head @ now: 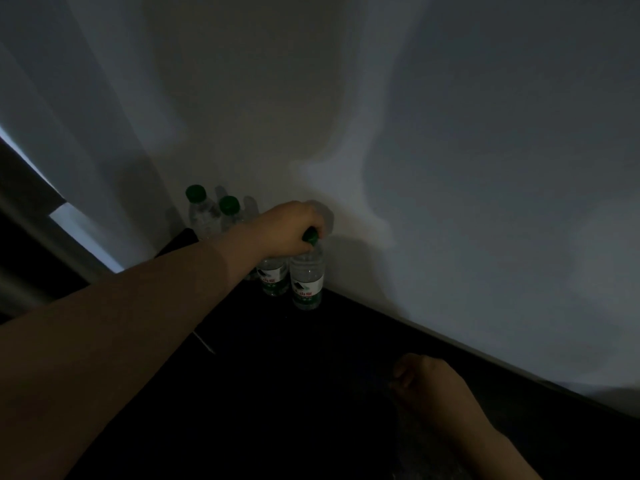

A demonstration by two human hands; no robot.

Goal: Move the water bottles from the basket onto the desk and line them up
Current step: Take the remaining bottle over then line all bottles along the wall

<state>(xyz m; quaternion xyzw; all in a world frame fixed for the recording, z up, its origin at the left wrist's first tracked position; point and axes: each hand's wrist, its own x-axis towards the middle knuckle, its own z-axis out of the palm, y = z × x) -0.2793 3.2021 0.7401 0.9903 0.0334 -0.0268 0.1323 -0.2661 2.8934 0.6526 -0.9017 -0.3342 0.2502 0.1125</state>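
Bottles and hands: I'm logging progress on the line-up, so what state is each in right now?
Rightmost bottle: upright on the dark desk, cap held.
Bottle beside it: upright, top hidden by the hand.
Two far bottles: upright by the wall, caps on.
Left hand: grip closed on the rightmost bottle's cap.
Right hand: loosely curled, empty.

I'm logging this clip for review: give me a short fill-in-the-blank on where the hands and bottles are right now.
1. The left hand grips the nearest water bottle by its green ____.
2. In all, ____ bottles stand on the dark desk along the wall.
3. The right hand holds ____.
4. The two far bottles stand to the ____ of the gripped one.

Missing words: cap; four; nothing; left
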